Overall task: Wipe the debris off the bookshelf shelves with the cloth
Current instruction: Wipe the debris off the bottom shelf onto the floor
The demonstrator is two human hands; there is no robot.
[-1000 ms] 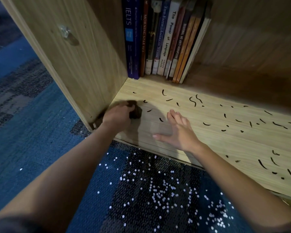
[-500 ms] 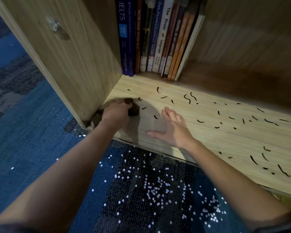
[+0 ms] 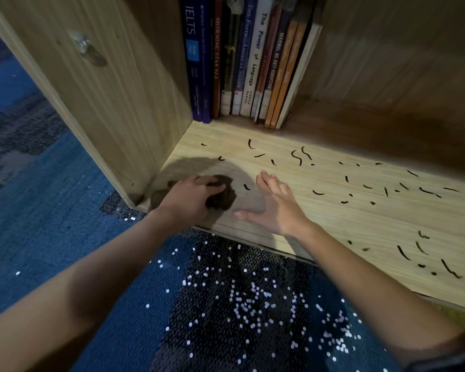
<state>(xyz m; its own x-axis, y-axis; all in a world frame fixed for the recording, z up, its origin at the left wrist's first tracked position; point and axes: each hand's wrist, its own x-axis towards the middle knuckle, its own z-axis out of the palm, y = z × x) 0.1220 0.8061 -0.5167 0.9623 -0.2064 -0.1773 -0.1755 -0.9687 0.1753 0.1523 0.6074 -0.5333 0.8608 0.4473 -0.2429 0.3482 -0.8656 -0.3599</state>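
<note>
**Cloth bunched in your left hand, front left of shelf**

The fingers [image 3: 212, 182] of your left hand [image 3: 191, 196] curl round the dark brown cloth [image 3: 223, 197], pressing it onto the shelf [image 3: 333, 224] near the front left corner, just beside the side panel [image 3: 113, 89]. Your right hand [image 3: 277, 208] lies flat, palm down, fingers straight, thumb out, just right of the cloth and apart from it. 1 dark strand of debris [image 3: 246, 187] sits between cloth and right hand; many more are scattered to the right. Books [image 3: 253, 57] stand at the back left. The blue carpet [image 3: 51, 224] below carries white specks [image 3: 253, 299].
</note>
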